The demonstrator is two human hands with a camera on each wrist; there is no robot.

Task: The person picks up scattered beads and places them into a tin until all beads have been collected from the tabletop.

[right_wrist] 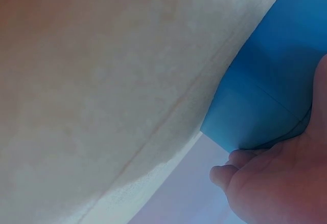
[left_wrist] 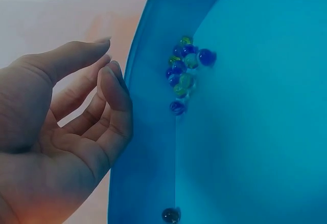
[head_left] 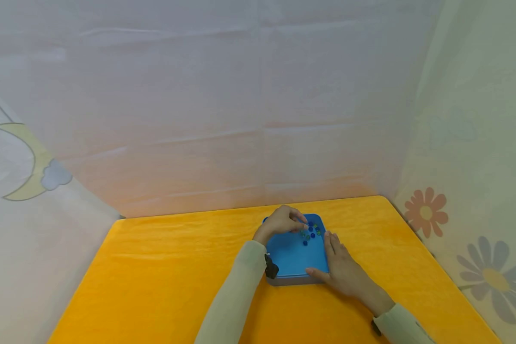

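A blue plastic bin stands on the table, with several glass marbles, blue and yellow-green, grouped toward its far right corner. My left hand hovers at the far side of the bin, close to the marbles. In the left wrist view this left hand has bent fingers, a small gap between thumb and fingertips, and nothing visible between them. A lone dark marble lies apart from the group. Outstretched fingers of my right hand rest along the bin's right side, its thumb at the near right corner.
An orange-yellow cloth covers the table. Behind it rises a pale fabric backdrop, and printed side sheets carry a moon at left and flowers at right. My pale sleeve fills much of the right wrist view.
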